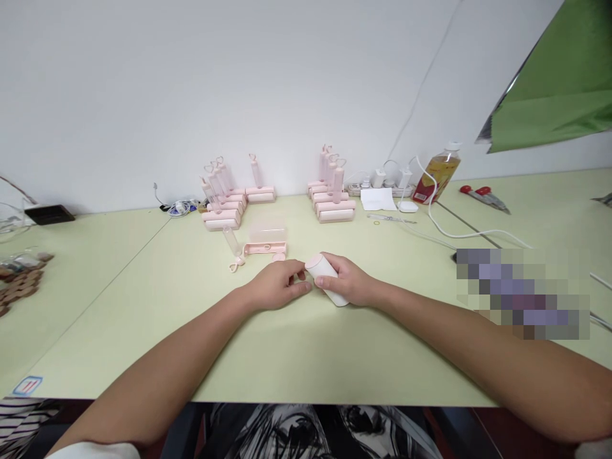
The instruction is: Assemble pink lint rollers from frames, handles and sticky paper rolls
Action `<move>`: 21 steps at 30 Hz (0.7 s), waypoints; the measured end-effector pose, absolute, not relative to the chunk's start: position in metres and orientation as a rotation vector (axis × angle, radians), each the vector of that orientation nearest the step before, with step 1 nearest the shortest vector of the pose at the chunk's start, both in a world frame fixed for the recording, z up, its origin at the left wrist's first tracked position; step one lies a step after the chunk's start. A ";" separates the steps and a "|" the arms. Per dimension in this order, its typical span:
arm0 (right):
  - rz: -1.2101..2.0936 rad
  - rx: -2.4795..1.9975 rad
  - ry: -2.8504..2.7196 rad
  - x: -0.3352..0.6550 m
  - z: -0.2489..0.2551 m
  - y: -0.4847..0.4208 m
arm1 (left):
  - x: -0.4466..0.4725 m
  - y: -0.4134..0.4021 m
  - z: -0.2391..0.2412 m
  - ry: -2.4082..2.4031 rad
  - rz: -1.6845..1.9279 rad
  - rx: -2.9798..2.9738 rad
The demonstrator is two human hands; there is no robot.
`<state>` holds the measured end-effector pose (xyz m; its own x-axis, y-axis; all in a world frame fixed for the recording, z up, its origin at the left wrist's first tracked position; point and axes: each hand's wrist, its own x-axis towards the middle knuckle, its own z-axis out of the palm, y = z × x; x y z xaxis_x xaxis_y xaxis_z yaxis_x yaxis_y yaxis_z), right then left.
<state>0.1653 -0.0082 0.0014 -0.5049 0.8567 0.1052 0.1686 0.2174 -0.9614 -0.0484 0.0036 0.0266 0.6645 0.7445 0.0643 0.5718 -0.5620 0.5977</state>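
My right hand (pixel 347 280) is wrapped around a white rounded case with a pink end (pixel 329 280), held tilted just above the table. Close to its pink end is my left hand (pixel 280 285), thumb and bent fingers apart, with nothing visible between them; whether a fingertip touches the case I cannot tell. Beyond my left hand lie an open pink tray (pixel 264 248), a clear cover (pixel 268 230) and a clear tube (pixel 231 241). A pink heart-shaped loop (pixel 234 265) is at the tube's near end.
Several pink cases with upright clear tubes stand in a left group (pixel 222 217) and a right group (pixel 336 211). Farther right are a power strip (pixel 354 190), white paper (pixel 378 199), a drink bottle (pixel 437 173), red-handled cutters (pixel 485 196) and a white cable (pixel 471 233). Brown pieces (pixel 21 287) lie far left.
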 end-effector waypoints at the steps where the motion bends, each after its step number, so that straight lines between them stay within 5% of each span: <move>1: 1.328 -0.947 -1.829 0.165 0.002 -0.008 | -0.049 0.004 0.027 1.003 0.429 2.334; 21: 1.338 -0.839 -1.891 0.161 0.008 -0.008 | -0.049 0.008 0.019 0.620 0.834 2.406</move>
